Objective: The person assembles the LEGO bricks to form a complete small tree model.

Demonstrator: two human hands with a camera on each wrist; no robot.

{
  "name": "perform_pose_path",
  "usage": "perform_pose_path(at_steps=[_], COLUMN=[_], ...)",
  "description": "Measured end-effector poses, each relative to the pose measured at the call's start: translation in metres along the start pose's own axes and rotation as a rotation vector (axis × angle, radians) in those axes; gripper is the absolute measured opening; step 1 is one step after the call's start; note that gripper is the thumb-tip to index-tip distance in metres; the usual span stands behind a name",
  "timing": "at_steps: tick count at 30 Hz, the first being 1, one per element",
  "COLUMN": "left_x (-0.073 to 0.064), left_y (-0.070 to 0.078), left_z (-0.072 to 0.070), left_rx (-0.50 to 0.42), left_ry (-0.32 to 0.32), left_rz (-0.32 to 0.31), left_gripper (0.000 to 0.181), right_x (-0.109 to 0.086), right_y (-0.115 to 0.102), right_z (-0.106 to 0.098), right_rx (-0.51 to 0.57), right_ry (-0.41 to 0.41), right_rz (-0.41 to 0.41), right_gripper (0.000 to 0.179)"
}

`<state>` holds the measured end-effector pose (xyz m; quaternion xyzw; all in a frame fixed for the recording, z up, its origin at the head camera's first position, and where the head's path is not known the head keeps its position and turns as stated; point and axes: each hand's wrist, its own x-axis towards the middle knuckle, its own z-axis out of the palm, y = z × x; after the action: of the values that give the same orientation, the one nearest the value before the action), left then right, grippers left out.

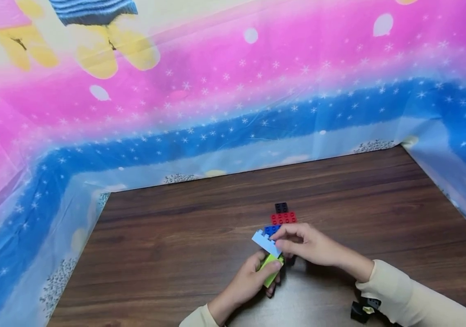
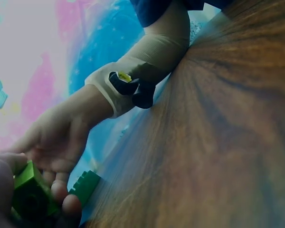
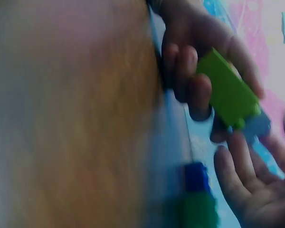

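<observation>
My left hand (image 1: 246, 282) grips a lime green toy brick (image 1: 269, 275), thumb on its near face. Set at an angle against that brick's upper end is a light blue toy brick (image 1: 264, 242) with studs along one side. The right hand (image 1: 318, 245) pinches the light blue brick's right end between thumb and fingers. In the right wrist view, the lime brick (image 3: 230, 92) overlaps much of the light blue one (image 3: 257, 126). Just beyond the hands lies a blue brick (image 1: 272, 230), partly covered by the right hand.
Behind the blue brick, a red brick (image 1: 283, 218) and a black brick (image 1: 281, 207) lie in line on the wooden table (image 1: 167, 254). A dark green brick (image 3: 199, 209) adjoins the blue one. A patterned cloth (image 1: 216, 113) hangs along the table's back and sides.
</observation>
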<state>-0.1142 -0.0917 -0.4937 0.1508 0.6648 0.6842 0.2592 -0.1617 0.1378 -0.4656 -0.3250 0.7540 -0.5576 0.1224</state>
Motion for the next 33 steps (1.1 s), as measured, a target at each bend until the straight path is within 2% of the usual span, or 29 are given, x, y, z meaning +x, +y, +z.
perform_pose_path(at_steps=[3,6,10,13,20,25,28,33], left_x=[0.001,0.002,0.002,0.002,0.003,0.003,0.003,0.002], left_y=[0.002,0.003,0.004,0.003,0.004,0.006,0.005,0.003], left_z=[-0.001,-0.001,-0.001,-0.001,-0.002,-0.002,-0.002,-0.003], left_rx=[-0.064,-0.103,-0.124,-0.120,-0.106,-0.119,-0.119,-0.109], left_ry=[0.005,0.029,0.056,0.062,0.053,0.054,0.053,0.067], left_rz=[-0.017,-0.036,-0.048,-0.041,-0.008,-0.014,-0.018,-0.023], left_gripper=[0.031,0.030,0.031,0.030,0.034,0.029,0.027,0.026], right_x=[-0.002,-0.006,-0.011,-0.012,-0.011,-0.012,-0.013,-0.010], right_y=[-0.004,-0.008,-0.013,-0.015,-0.020,-0.022,-0.018,-0.001], right_z=[-0.015,-0.031,-0.044,-0.047,-0.040,-0.037,-0.043,-0.054], right_rx=[-0.174,-0.438,-0.670,-0.727,-0.680,-0.659,-0.523,-0.189], right_ry=[0.012,0.037,-0.054,-0.136,-0.266,-0.326,-0.377,-0.415], right_rz=[-0.050,-0.068,0.010,0.089,0.220,0.215,0.171,0.109], right_gripper=[0.020,0.012,0.005,0.014,0.041,0.042,0.036,0.026])
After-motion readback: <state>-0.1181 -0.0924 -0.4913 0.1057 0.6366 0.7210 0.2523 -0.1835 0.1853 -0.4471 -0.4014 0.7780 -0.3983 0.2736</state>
